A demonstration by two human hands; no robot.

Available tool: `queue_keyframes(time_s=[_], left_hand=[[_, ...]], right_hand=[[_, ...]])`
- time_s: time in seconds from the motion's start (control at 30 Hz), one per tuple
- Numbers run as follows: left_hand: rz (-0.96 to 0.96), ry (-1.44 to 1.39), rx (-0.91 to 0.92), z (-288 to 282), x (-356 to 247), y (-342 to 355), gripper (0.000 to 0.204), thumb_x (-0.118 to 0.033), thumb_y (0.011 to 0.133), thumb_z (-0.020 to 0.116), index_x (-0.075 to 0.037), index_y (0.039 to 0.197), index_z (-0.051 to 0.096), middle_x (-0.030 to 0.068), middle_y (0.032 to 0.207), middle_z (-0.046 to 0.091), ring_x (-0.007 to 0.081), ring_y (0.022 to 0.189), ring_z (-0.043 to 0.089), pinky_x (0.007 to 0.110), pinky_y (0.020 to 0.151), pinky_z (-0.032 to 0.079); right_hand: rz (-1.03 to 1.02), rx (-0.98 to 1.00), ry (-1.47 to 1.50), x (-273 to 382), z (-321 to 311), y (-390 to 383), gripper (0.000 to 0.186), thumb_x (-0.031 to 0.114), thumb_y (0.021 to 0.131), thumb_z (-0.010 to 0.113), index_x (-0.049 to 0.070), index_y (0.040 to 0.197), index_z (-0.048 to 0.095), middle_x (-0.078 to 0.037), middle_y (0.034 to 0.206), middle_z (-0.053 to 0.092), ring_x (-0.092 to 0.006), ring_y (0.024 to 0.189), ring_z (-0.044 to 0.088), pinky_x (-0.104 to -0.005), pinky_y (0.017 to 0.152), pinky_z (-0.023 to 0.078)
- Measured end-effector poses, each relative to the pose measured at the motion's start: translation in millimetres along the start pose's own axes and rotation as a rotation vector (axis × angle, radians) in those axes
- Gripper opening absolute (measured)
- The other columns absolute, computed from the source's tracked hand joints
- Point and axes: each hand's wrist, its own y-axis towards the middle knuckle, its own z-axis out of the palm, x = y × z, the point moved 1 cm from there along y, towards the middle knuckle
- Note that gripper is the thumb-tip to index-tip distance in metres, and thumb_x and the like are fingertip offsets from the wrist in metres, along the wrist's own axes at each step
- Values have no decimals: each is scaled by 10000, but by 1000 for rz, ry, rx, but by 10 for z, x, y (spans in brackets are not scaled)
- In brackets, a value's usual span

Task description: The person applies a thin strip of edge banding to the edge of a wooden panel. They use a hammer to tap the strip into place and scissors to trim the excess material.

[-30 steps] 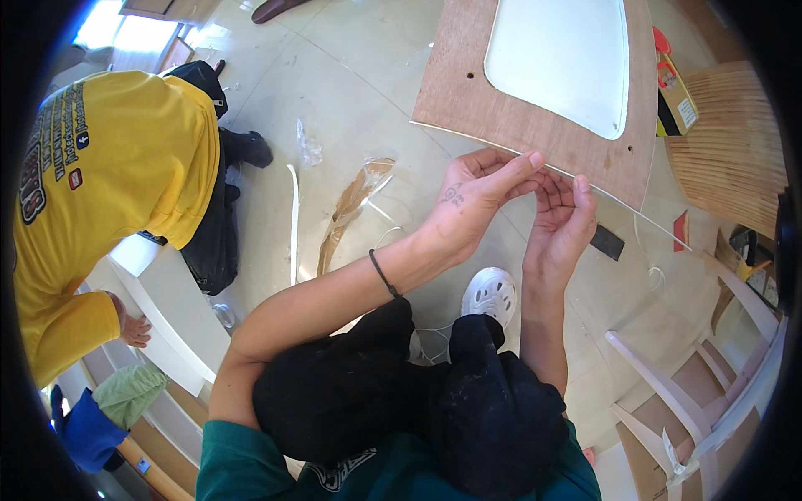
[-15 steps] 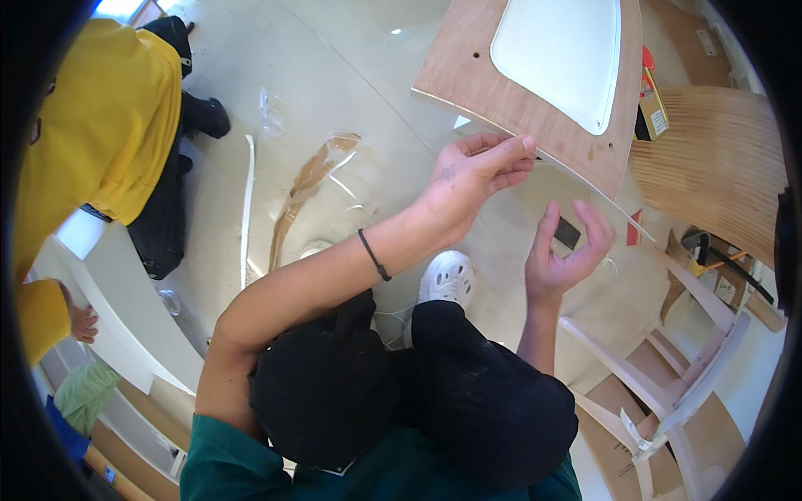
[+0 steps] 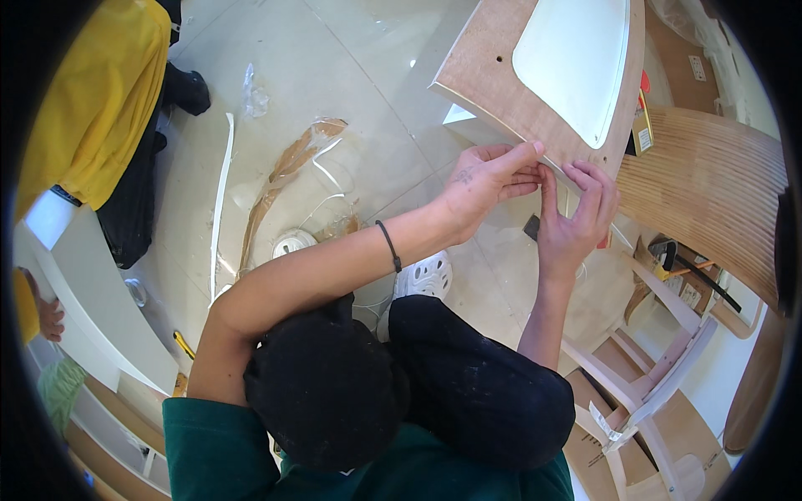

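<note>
A curved wooden panel point(image 3: 501, 92) with a white inset point(image 3: 576, 67) juts in from the top right. A thin pale edging strip point(image 3: 621, 236) runs along its near edge, and its loose end sticks out past the panel's corner. My left hand point(image 3: 497, 179) is closed at that edge, its thumb pressed on the strip and its fingers curled below. Close beside it, my right hand point(image 3: 581, 200) pinches the strip between thumb and fingers near the corner. The fingertips partly hide the strip.
On the tiled floor lie a long white strip point(image 3: 221, 196) and torn brown wrapping point(image 3: 284, 171). A ribbed wooden piece point(image 3: 702, 167) is at right, above a pale chair frame point(image 3: 626, 376). A co-worker in a yellow top point(image 3: 100, 100) stands left by a white curved panel point(image 3: 109, 292).
My right hand has moved up and left from beside the strip and closed on it. My left hand keeps its hold at the edge. The whole view has shifted slightly.
</note>
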Motion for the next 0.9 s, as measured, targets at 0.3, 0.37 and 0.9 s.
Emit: queue_keyframes(time_s=[0.3, 0.37, 0.9], left_hand=[[-16, 12, 31, -56, -14, 74, 467, -334, 896, 712, 67, 1102, 589, 128, 1037, 640, 188, 991, 648, 318, 941, 524], [3, 7, 37, -48, -23, 56, 487, -330, 890, 721, 70, 1125, 573, 129, 1050, 631, 190, 1006, 642, 325, 949, 521], [945, 1448, -283, -300, -235, -311, 438, -247, 741, 852, -95, 915, 480, 46, 802, 528, 153, 673, 491, 329, 573, 372]], right_hand=[[-67, -81, -71, 28, 59, 18, 317, 112, 694, 857, 87, 919, 635, -52, 972, 648, -262, 903, 619, -395, 777, 494], [-61, -98, -90, 32, 79, 12, 320, 140, 689, 865, 94, 905, 633, -49, 961, 647, -256, 894, 619, -388, 772, 505], [-356, -119, -95, -262, 131, 126, 338, 131, 632, 861, 107, 840, 596, -36, 841, 622, -248, 788, 614, -390, 779, 568]])
